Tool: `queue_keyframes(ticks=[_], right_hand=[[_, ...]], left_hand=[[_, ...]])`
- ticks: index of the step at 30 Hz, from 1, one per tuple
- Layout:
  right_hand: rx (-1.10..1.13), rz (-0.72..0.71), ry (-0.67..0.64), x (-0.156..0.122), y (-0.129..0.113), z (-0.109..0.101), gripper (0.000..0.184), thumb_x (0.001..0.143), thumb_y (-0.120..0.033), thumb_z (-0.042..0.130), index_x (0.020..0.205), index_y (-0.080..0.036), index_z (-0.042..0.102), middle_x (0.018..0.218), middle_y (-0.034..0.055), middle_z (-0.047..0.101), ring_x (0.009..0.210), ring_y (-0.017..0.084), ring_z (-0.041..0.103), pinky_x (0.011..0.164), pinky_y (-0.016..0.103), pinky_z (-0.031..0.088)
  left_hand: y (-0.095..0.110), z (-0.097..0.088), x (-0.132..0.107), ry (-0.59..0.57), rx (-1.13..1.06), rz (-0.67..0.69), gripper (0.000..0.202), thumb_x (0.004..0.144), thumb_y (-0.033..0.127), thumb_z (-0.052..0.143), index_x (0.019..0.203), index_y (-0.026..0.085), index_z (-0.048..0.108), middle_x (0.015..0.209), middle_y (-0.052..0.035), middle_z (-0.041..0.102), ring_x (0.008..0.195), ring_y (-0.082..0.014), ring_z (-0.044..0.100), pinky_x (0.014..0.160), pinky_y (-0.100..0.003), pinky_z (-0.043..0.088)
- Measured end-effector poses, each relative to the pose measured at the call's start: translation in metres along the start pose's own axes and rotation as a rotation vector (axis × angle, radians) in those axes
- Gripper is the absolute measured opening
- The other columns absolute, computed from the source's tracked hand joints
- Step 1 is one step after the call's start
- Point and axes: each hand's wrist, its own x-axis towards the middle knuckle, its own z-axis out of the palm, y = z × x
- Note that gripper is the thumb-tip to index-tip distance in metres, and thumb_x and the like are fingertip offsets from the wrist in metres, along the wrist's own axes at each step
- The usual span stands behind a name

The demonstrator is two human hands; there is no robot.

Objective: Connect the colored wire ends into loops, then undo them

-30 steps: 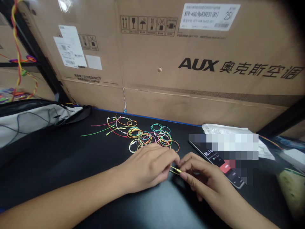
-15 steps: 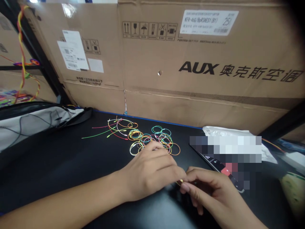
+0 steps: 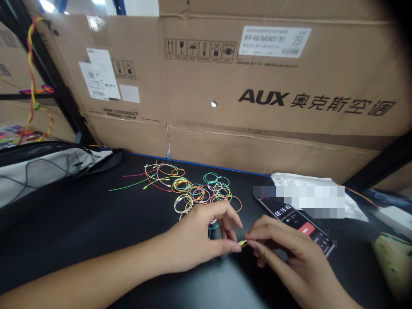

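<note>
A yellow cable loop (image 3: 242,243) with a small clasp is pinched between the thumb and forefinger of my right hand (image 3: 286,253); most of the loop is hidden by the fingers. My left hand (image 3: 196,236) is just to its left, forefinger lifted away from the thumb. That thumb's tip is at the clasp's left end, and I cannot tell whether it touches. Behind my left hand lies a cluster of coloured cable loops (image 3: 197,194), partly covered by it. Several unclosed cables (image 3: 135,186), red, green, yellow and orange, lie farther left.
A phone (image 3: 298,223) with a running timer lies beyond my right hand, near a white plastic packet (image 3: 322,182). Cardboard (image 3: 199,141) walls off the back of the black table (image 3: 80,223). A grey-white bag (image 3: 48,167) sits at left.
My left forefinger has lifted away from the thumb, and the hands have drawn slightly apart, exposing the yellow clasp. The view has tilted up a little, and the phone's timer is now readable.
</note>
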Motion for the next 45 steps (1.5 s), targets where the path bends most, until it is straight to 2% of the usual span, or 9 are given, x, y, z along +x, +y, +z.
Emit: queue_keyframes(ticks=[5,10,15,22,25,32,38,42,45], right_hand=[[-0.203,-0.233,-0.024,0.0,-0.006,-0.003,0.029,0.096,-0.005,0.06,0.109,-0.028,0.072,0.086,0.0024,0.07,0.071,0.016,0.069,0.063,0.025,0.056],[-0.265,-0.284,-0.04,-0.002,-0.011,-0.003,0.028,0.094,-0.005,0.065,0.108,-0.027,0.073,0.083,0.0023,0.074,0.069,0.016,0.071,0.061,0.023,0.056],[-0.248,-0.269,-0.069,-0.001,-0.013,0.0,0.023,0.094,-0.006,0.066,0.104,-0.025,0.073,0.08,0.0029,0.074,0.067,0.016,0.07,0.06,0.024,0.055],[-0.137,-0.194,-0.062,-0.001,-0.014,0.006,0.012,0.097,-0.015,0.067,0.097,-0.023,0.076,0.073,0.0021,0.07,0.062,0.015,0.068,0.055,0.022,0.052],[-0.148,-0.141,-0.087,-0.003,-0.016,0.007,0.013,0.098,-0.017,0.066,0.093,-0.023,0.077,0.067,0.0009,0.067,0.058,0.014,0.066,0.052,0.022,0.05],[0.058,0.155,-0.013,-0.007,-0.005,0.014,0.014,0.097,-0.028,0.067,0.087,-0.022,0.075,0.073,-0.0007,0.065,0.05,0.011,0.066,0.048,0.02,0.053],[0.53,0.411,0.03,0.007,0.007,0.002,0.02,0.084,-0.037,0.085,0.082,-0.018,0.079,0.069,0.0012,0.07,0.052,0.014,0.071,0.049,0.022,0.061],[0.64,0.516,0.004,0.01,0.009,-0.001,0.024,0.085,-0.041,0.084,0.085,-0.017,0.078,0.063,-0.0003,0.071,0.041,0.011,0.068,0.039,0.018,0.055],[0.645,0.547,-0.075,0.005,0.011,0.009,0.028,0.086,-0.043,0.082,0.084,-0.016,0.078,0.057,-0.0017,0.069,0.035,0.009,0.063,0.031,0.013,0.047]], left_hand=[[-0.004,0.002,0.002,-0.068,-0.279,-0.135,0.021,0.078,0.013,0.082,0.094,0.016,0.07,0.088,-0.0039,0.076,0.083,-0.0158,0.073,0.083,-0.035,0.058],[-0.007,0.003,0.0,-0.174,-0.447,-0.264,0.032,0.076,0.019,0.086,0.102,0.016,0.067,0.085,-0.0047,0.078,0.08,-0.018,0.077,0.086,-0.039,0.059],[-0.003,0.006,-0.001,-0.241,-0.563,-0.333,0.031,0.081,0.009,0.078,0.099,0.019,0.056,0.078,0.001,0.072,0.074,-0.0131,0.075,0.078,-0.03,0.056],[-0.005,0.009,-0.002,-0.204,-0.433,-0.334,0.046,0.066,0.019,0.091,0.086,0.02,0.05,0.072,0.0059,0.062,0.065,-0.01,0.062,0.07,-0.028,0.05],[-0.003,0.01,-0.002,-0.185,-0.31,-0.316,0.041,0.069,0.013,0.086,0.083,0.02,0.048,0.07,0.0067,0.059,0.063,-0.0092,0.056,0.062,-0.024,0.046],[0.009,0.008,-0.004,-0.059,0.183,-0.152,0.034,0.075,0.004,0.079,0.075,0.019,0.049,0.069,0.0086,0.054,0.066,-0.0092,0.051,0.057,-0.021,0.04],[0.008,0.0,-0.003,0.024,-0.027,-0.098,0.022,0.08,0.009,0.082,0.089,0.017,0.065,0.078,0.0036,0.07,0.074,-0.0114,0.066,0.071,-0.025,0.052],[0.01,-0.004,-0.004,0.0,0.293,0.333,0.019,0.094,0.009,0.069,0.112,0.017,0.07,0.09,-0.0033,0.075,0.081,-0.0132,0.066,0.078,-0.028,0.052],[0.012,0.0,-0.005,0.042,0.559,0.606,0.014,0.103,0.016,0.058,0.101,0.018,0.072,0.087,-0.0022,0.073,0.075,-0.0133,0.061,0.069,-0.028,0.046]])
